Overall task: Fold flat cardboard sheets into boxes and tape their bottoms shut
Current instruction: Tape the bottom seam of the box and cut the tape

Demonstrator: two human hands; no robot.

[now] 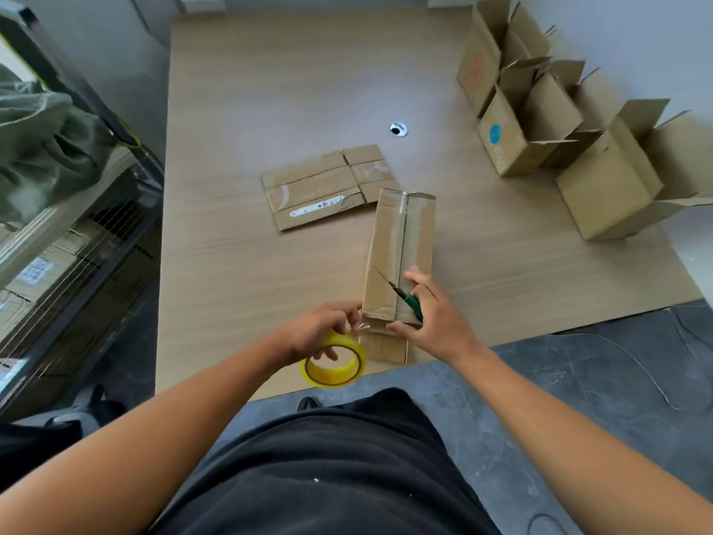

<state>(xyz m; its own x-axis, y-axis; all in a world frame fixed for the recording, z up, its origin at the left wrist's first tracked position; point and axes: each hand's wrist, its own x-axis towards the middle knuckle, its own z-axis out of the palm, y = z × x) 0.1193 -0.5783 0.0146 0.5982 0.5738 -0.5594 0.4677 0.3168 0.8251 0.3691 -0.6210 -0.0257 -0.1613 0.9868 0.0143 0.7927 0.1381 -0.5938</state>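
Cardboard count: one long brown cardboard box [386, 245] is lying near the tabletop's [239, 110] front edge, clear tape running along its centre seam. One flattened cardboard sheet [320, 191] is lying just behind it. At least three open-topped cardboard boxes [509, 148] are standing far right. Left hand [320, 330] is gripping one yellow tape roll [328, 381]; right hand [440, 322] is gripping green-handled scissors [411, 301] at the box's near end.

Left grip [322, 334] fingers curled and pinching, right grip [432, 314] curled, both forearms extended
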